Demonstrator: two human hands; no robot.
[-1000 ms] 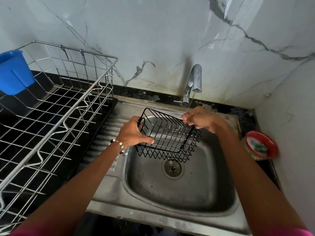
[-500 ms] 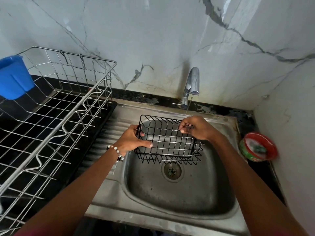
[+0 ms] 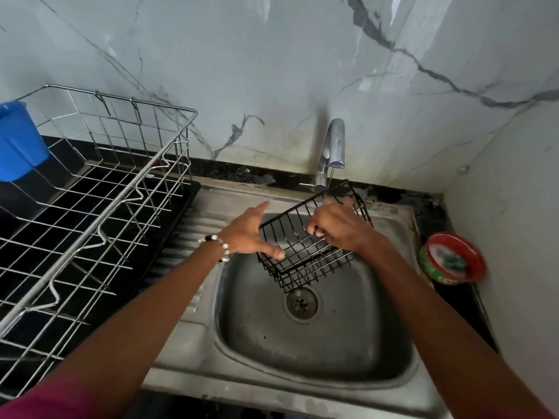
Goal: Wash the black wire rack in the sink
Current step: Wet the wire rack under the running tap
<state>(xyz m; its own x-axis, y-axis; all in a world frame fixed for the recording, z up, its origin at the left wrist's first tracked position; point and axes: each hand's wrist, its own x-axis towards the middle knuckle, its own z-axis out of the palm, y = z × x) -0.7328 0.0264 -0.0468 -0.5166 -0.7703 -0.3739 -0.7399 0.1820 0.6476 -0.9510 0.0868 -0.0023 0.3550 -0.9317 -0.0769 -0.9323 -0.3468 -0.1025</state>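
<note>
You see a black wire rack (image 3: 305,252) of matt coated metal, a dull, stained steel sink (image 3: 317,343), a shiny chrome tap (image 3: 332,149), a bright metal-wire drainer (image 3: 90,207) at left, and a glossy blue plastic cup (image 3: 18,140).

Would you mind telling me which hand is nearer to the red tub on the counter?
Right. The right hand grips the rack over the sink, on the side toward the red tub. The left hand is farther off, at the rack's opposite side.
</note>
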